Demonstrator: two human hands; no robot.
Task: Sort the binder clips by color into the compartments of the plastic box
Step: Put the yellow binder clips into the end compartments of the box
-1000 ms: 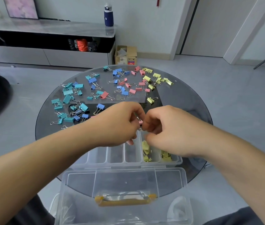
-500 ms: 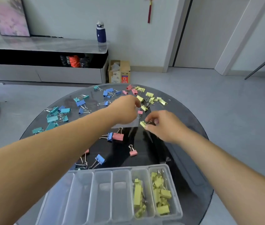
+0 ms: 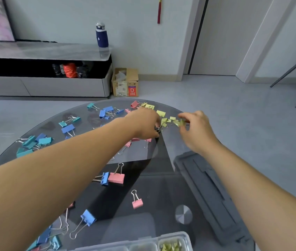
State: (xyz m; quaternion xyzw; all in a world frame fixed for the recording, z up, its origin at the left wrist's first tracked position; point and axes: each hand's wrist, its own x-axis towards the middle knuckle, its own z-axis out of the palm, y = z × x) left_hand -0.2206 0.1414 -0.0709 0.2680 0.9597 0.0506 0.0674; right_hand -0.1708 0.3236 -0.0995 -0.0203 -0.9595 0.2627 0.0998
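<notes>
Likely light yet stiff, a small yellow metal binder clip (image 3: 180, 123), best taken by its body, is pinched in the right hand (image 3: 196, 132); the hold of the left hand (image 3: 143, 124) cannot be told.

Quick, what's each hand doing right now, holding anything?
Left hand: fingers curled down among the loose yellow clips; cannot tell if it grips one.
Right hand: pinching a yellow binder clip.

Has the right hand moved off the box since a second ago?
Yes. The right hand has gone from over the plastic box to the far side of the glass table, where it pinches a yellow clip.
</notes>
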